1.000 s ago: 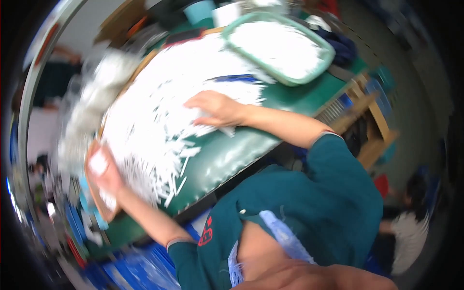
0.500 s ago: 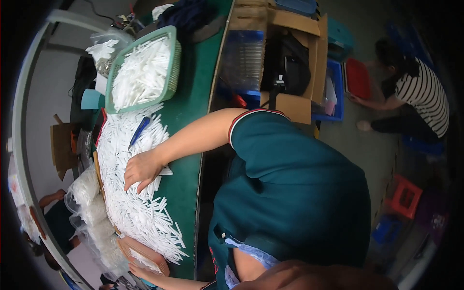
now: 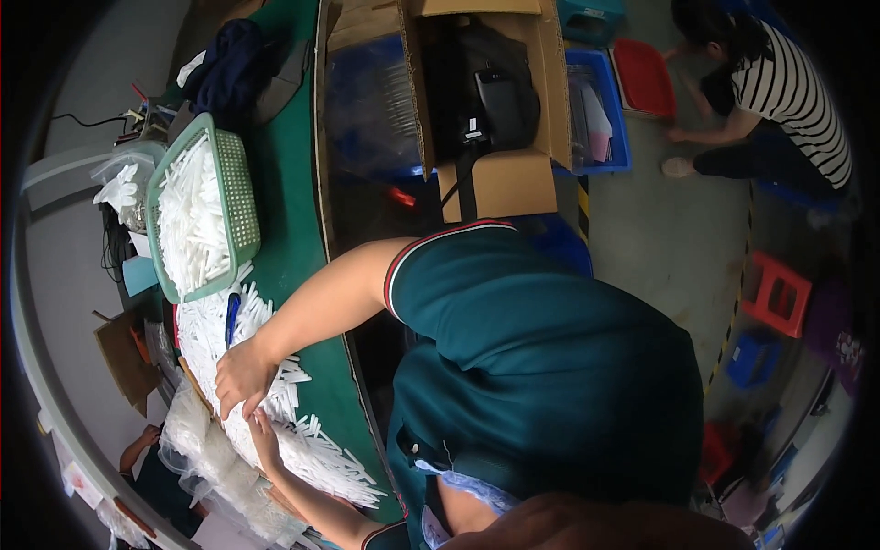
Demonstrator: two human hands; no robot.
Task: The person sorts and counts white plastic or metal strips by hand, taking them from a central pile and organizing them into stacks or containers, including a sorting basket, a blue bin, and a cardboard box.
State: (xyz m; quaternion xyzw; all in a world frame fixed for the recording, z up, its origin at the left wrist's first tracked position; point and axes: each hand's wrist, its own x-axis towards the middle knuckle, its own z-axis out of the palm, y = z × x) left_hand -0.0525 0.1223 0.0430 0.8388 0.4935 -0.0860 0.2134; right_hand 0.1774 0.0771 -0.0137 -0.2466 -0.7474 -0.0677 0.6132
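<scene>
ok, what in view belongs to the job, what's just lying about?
Likely the job:
loose white sticks near the right hand and left hand
pale green latticed plastic basket holding more

Likely just lying about:
crumpled navy cloth
open brown cardboard box
blue plastic bin

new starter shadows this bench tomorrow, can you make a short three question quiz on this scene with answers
1. True or false: the green basket holds white sticks.

2. Which thing lies close to the right hand?
a) a red stool
b) a blue tool
c) a cardboard box

3. Fill in: the co-worker at the upper right of the picture wears a black and white ______ top.

Key: 1 true; 2 b; 3 striped
</scene>
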